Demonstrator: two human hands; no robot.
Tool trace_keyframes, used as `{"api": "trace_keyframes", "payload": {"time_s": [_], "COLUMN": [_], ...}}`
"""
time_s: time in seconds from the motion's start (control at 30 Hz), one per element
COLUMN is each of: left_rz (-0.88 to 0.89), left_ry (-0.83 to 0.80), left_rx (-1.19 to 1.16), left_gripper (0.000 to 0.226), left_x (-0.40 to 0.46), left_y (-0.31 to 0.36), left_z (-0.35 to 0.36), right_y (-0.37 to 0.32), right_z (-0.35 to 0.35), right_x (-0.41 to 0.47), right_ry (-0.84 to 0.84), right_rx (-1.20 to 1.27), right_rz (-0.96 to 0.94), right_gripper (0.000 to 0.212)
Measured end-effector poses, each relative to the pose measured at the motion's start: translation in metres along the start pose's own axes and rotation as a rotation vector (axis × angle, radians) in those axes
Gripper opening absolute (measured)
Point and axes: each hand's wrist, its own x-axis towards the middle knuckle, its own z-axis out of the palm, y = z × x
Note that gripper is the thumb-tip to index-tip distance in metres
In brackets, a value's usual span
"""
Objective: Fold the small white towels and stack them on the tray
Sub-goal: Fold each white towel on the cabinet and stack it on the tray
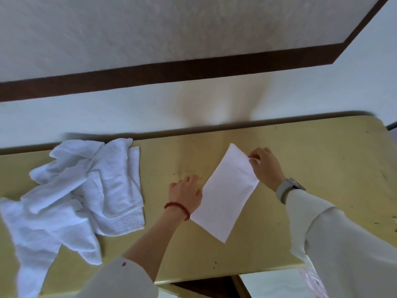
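A folded white towel [227,191] lies flat near the middle of the table [322,168], its long axis running diagonally from the far edge toward the near edge. Both hands flank it across that axis: the right hand [266,166] pinches the far right corner between curled fingers, while the left hand [185,192] rests on the left long edge, fingers loosely bent, seemingly pressing rather than gripping. A heap of unfolded towels [71,190] sprawls toward the table's left end. No tray is visible.
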Motion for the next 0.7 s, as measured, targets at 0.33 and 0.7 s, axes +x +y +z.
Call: {"api": "trace_keyframes", "payload": {"time_s": [0.33, 0.7], "left_rz": [0.207, 0.18], "left_ry": [0.165, 0.362], "left_rx": [-0.107, -0.216], "left_gripper": [0.057, 0.018], "left_x": [0.064, 0.083], "left_y": [0.032, 0.036], "left_z": [-0.061, -0.075], "right_y": [-0.032, -0.043], "right_z": [-0.02, -0.029], "right_x": [0.018, 0.036], "right_ry": [-0.048, 0.072], "right_rx": [-0.245, -0.275], "right_rz": [-0.586, -0.394], "right_gripper": [0.013, 0.022]}}
